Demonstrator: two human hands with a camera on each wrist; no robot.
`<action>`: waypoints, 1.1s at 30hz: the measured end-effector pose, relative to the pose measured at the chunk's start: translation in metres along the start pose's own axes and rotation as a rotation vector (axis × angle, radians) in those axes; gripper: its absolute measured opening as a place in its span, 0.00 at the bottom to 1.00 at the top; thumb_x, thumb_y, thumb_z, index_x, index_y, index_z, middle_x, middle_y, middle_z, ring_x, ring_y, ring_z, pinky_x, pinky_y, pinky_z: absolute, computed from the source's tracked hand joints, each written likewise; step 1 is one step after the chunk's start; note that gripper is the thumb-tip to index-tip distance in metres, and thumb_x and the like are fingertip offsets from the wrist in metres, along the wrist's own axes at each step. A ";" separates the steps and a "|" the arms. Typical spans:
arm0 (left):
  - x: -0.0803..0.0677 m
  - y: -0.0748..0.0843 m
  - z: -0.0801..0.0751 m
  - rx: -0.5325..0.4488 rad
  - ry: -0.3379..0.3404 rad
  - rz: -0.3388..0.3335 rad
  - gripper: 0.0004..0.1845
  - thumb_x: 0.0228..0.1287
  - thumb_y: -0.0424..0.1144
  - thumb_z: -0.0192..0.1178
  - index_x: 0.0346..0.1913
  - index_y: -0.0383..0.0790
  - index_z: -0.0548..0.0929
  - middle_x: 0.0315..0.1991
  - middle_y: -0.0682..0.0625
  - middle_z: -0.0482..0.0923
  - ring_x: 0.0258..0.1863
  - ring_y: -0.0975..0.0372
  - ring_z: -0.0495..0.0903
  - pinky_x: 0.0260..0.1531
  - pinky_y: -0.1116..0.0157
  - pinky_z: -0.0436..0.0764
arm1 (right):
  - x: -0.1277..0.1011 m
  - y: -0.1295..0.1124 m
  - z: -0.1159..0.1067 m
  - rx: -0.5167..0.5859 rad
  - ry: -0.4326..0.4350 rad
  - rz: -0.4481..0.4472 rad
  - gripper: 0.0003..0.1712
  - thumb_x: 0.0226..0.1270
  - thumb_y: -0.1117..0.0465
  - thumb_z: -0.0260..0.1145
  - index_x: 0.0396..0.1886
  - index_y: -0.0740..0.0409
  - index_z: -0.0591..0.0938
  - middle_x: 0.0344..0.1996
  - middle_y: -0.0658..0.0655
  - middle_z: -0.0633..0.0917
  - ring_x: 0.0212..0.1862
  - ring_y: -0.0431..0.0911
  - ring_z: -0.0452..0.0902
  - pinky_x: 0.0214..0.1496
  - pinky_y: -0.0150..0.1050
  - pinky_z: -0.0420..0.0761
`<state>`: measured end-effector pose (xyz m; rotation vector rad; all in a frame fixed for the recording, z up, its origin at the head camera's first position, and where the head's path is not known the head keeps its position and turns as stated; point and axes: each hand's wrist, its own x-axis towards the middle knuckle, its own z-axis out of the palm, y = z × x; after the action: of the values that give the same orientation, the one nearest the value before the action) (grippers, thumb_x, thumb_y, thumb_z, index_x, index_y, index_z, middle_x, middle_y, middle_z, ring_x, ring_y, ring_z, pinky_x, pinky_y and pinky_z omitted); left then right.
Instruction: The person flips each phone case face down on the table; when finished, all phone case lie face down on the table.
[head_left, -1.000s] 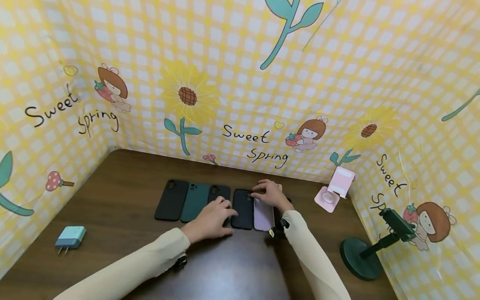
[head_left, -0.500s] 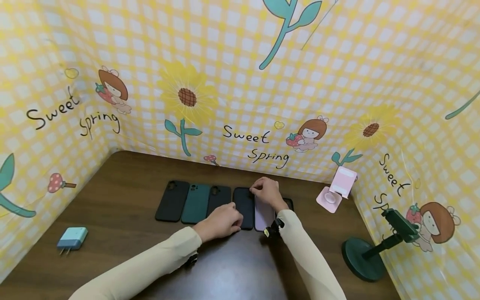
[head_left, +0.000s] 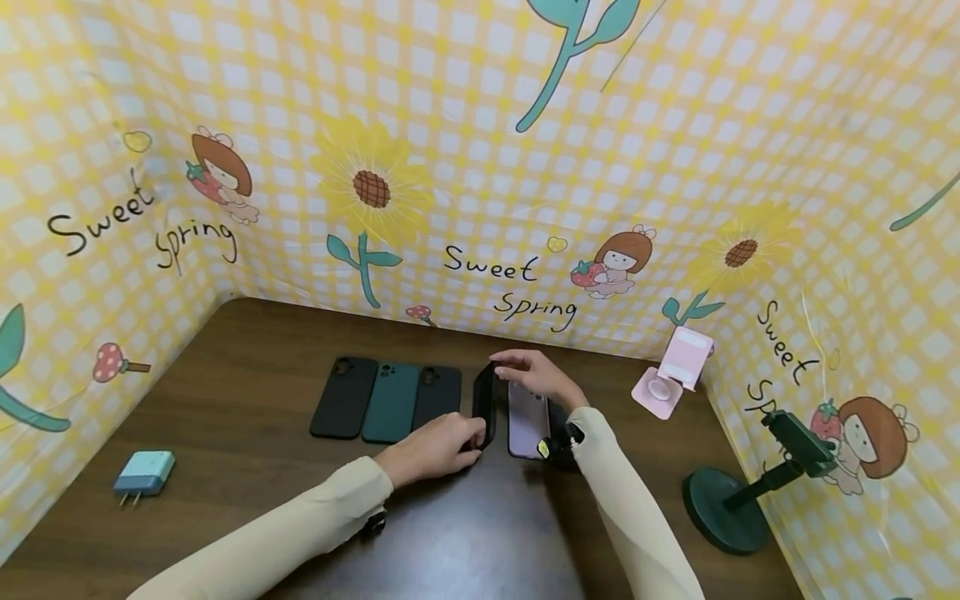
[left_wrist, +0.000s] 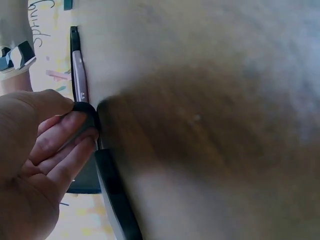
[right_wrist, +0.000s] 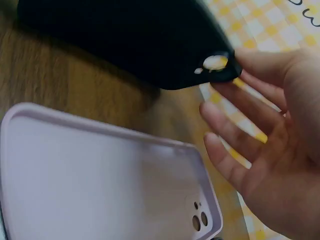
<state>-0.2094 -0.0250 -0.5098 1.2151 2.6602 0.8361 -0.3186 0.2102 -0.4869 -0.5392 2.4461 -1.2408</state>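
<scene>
A black phone case [head_left: 485, 406] stands tilted up on its long edge, gripped at both ends. My left hand [head_left: 433, 448] pinches its near end between thumb and fingers. At the far corner, by the camera cutout, the thumb and index finger of my right hand [head_left: 538, 375] pinch it, the other fingers held loosely off it [right_wrist: 280, 135]. To the right lies a lilac phone case [head_left: 528, 421], its hollow side up in the right wrist view. On the left sit a black case [head_left: 344, 398], a teal case [head_left: 392, 405] and a dark case [head_left: 438, 393], side by side.
A pink folding stand [head_left: 660, 392] is at the back right, with a dark green stand [head_left: 726, 510] nearer on the right. A blue charger plug [head_left: 145, 473] lies at the left. Patterned yellow cloth [head_left: 480, 208] walls the table's back and sides.
The black case lay flat among the others; now it is raised onto its edge. My left hand came off the dark case beside it and took its near end; the right took its far corner.
</scene>
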 end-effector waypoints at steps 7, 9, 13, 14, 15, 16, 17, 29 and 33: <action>-0.004 -0.002 0.002 -0.096 0.054 -0.013 0.21 0.69 0.33 0.67 0.58 0.41 0.68 0.36 0.52 0.86 0.31 0.67 0.83 0.34 0.72 0.81 | 0.001 0.005 0.002 0.017 -0.049 -0.033 0.28 0.79 0.50 0.61 0.73 0.52 0.75 0.70 0.55 0.79 0.68 0.52 0.77 0.62 0.51 0.82; -0.004 -0.002 0.003 -0.112 0.069 -0.034 0.32 0.68 0.34 0.67 0.68 0.41 0.61 0.42 0.50 0.86 0.37 0.64 0.85 0.39 0.68 0.83 | 0.002 0.004 0.002 0.017 -0.045 -0.032 0.28 0.78 0.49 0.62 0.73 0.52 0.75 0.69 0.54 0.79 0.68 0.52 0.77 0.62 0.50 0.82; -0.007 -0.002 0.002 -0.024 0.101 -0.053 0.43 0.67 0.38 0.70 0.79 0.44 0.58 0.57 0.46 0.79 0.50 0.58 0.83 0.48 0.61 0.84 | 0.002 0.001 0.003 0.006 -0.040 -0.038 0.29 0.78 0.49 0.62 0.73 0.53 0.75 0.69 0.53 0.80 0.69 0.52 0.76 0.64 0.51 0.80; -0.007 -0.002 0.002 0.022 0.120 -0.037 0.43 0.65 0.40 0.71 0.79 0.44 0.61 0.60 0.46 0.78 0.53 0.58 0.82 0.50 0.60 0.84 | 0.002 0.001 0.003 0.005 -0.039 -0.039 0.29 0.78 0.49 0.63 0.73 0.53 0.75 0.69 0.53 0.79 0.69 0.52 0.76 0.66 0.52 0.80; -0.007 -0.001 0.001 0.078 0.146 -0.014 0.42 0.64 0.41 0.72 0.78 0.43 0.64 0.62 0.45 0.76 0.55 0.57 0.81 0.51 0.59 0.84 | 0.002 0.001 0.004 0.005 -0.039 -0.040 0.29 0.78 0.49 0.63 0.73 0.53 0.75 0.69 0.53 0.79 0.70 0.52 0.76 0.67 0.52 0.79; -0.007 -0.001 0.001 0.136 0.175 0.012 0.41 0.63 0.43 0.73 0.77 0.42 0.67 0.64 0.45 0.75 0.57 0.56 0.80 0.52 0.58 0.84 | 0.002 0.001 0.004 0.004 -0.038 -0.045 0.28 0.78 0.50 0.63 0.73 0.53 0.75 0.69 0.53 0.79 0.70 0.52 0.75 0.68 0.53 0.78; -0.007 -0.002 0.000 0.188 0.205 0.035 0.41 0.62 0.44 0.74 0.76 0.41 0.70 0.63 0.45 0.76 0.56 0.56 0.79 0.52 0.58 0.83 | 0.002 0.001 0.004 0.006 -0.036 -0.045 0.28 0.78 0.50 0.62 0.73 0.53 0.75 0.70 0.54 0.79 0.71 0.52 0.75 0.69 0.53 0.77; -0.016 -0.006 -0.016 0.315 0.285 0.015 0.39 0.57 0.53 0.77 0.70 0.43 0.79 0.58 0.47 0.80 0.56 0.55 0.79 0.53 0.54 0.81 | 0.005 0.002 0.017 0.093 -0.064 -0.103 0.33 0.75 0.61 0.66 0.76 0.56 0.70 0.70 0.60 0.78 0.72 0.56 0.73 0.70 0.55 0.76; -0.018 -0.008 -0.018 0.283 0.261 -0.018 0.38 0.59 0.54 0.75 0.70 0.42 0.78 0.58 0.48 0.81 0.56 0.55 0.78 0.54 0.54 0.81 | 0.002 0.001 0.022 0.041 -0.082 -0.157 0.38 0.72 0.62 0.69 0.79 0.57 0.67 0.71 0.62 0.77 0.73 0.57 0.72 0.72 0.58 0.73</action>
<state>-0.2079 -0.0504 -0.5012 1.2088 3.0816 0.6728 -0.3107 0.1949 -0.5003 -0.7674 2.3431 -1.2986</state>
